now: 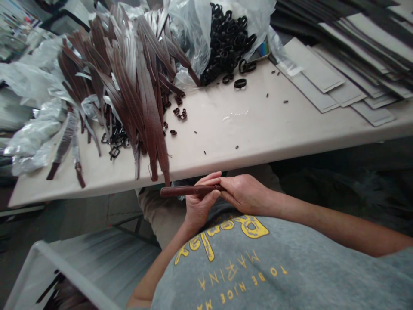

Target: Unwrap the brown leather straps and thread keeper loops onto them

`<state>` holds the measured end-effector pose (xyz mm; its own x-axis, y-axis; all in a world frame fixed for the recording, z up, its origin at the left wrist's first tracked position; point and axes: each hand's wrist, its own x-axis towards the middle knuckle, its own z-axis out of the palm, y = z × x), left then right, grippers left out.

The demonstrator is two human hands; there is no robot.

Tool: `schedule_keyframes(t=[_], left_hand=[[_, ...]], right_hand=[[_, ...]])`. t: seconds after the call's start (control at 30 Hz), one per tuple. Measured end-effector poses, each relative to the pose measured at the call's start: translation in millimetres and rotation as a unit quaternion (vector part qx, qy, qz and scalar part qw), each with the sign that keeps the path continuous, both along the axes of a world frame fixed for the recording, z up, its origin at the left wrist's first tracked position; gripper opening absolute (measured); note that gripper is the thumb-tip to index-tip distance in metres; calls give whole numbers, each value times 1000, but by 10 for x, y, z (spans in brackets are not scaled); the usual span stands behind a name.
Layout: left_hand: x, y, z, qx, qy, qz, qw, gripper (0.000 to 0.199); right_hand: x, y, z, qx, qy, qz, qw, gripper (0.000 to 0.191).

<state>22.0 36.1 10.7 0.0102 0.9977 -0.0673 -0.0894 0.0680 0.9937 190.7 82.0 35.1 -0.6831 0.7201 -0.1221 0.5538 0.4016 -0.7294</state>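
A brown leather strap (179, 190) runs level in front of my shirt, just off the table's front edge. My left hand (200, 206) wraps round its middle, with the thumb on the near side. At the strap's right end, the fingers of my right hand (247, 193) are pinched together on it and touch my left fingertips. What exactly lies between the right fingers is partly hidden. Nearest on the table is a heap of brown leather straps (142, 94), whose ends hang toward the edge. Small brown loops (180, 113) lie beside that heap.
Black loops (230, 38) spill from a clear plastic bag (190, 30). Dark metal buckles (116, 142) lie under the straps. Flat pale-backed strips (322, 82) are stacked at the right of the white table (258, 125). A white-framed rack (64, 267) holding more straps stands low at left.
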Motion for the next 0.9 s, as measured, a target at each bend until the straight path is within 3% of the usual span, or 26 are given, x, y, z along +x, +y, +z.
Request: schedule_keyframes(t=[0.13,0.27,0.33,0.4,0.47,0.5,0.6,0.7,0.8,0.9], left_hand=[[21,-29,8,-3,-35,-9,999,27],[-39,5,69,30,-53,9,998,29],[-44,55,88,46,-77,-5,996,41],[17,117,88,42,-107,-55,992,68],[150,180,78,10,-95,-126,988,87],[234,211,73,-10,-70,-159,985,83],[451,293,78,-44,-6,-218,975,45],[446,344,103,-22,6,-220,975,41],[177,331,131,-32,35,-217,975,53],[-195,264,196,-83,120,-233,961,37]], right_hand=[[71,49,73,-24,50,25,998,24],[218,156,194,-85,76,62,992,10],[224,193,273,-92,139,58,984,10],[167,213,383,-56,244,28,968,9],[78,226,539,-17,349,-15,937,8],[36,234,634,-7,399,-37,916,8],[-12,277,944,12,547,-93,832,7],[131,344,1168,60,625,-171,760,9],[447,383,1149,85,610,-285,735,8],[836,340,802,52,547,-391,738,9]])
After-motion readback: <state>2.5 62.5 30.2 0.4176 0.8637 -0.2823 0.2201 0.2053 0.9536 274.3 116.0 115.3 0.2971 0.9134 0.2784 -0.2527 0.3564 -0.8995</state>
